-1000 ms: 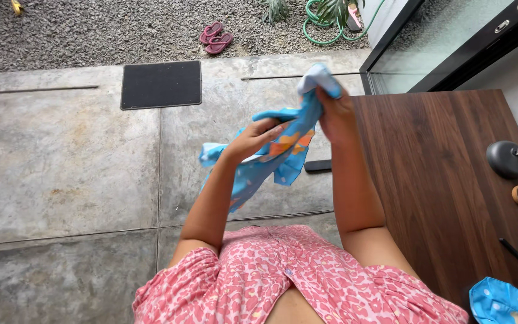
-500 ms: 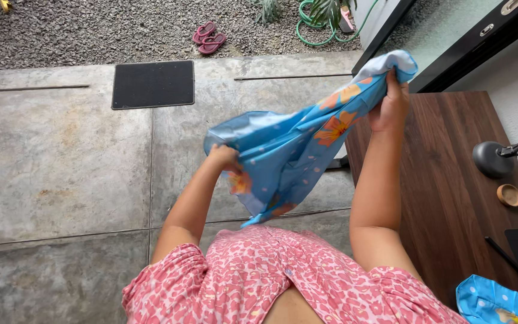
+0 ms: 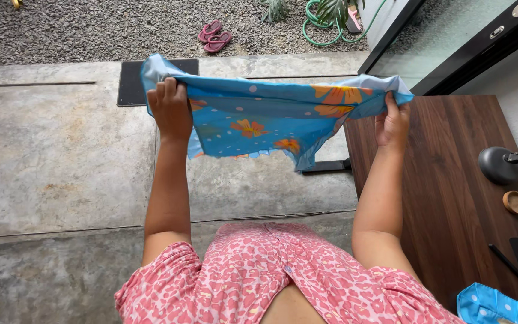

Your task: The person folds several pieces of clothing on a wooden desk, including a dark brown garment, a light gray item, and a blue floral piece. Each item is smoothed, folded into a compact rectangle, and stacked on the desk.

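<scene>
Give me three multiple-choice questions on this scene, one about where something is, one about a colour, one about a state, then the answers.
1. Where does the pair of sandals lie?
A. on the gravel
B. on the wooden table
C. on the dark mat

2. What is the main colour of the cloth?
A. green
B. blue
C. white

3. How is the cloth held?
A. bunched in one hand
B. lying flat on the floor
C. stretched out between both hands

Answers: 1 A, they sit on the gravel beyond the concrete. 2 B, it is blue with orange flowers. 3 C, the left hand and right hand each grip an end.
</scene>
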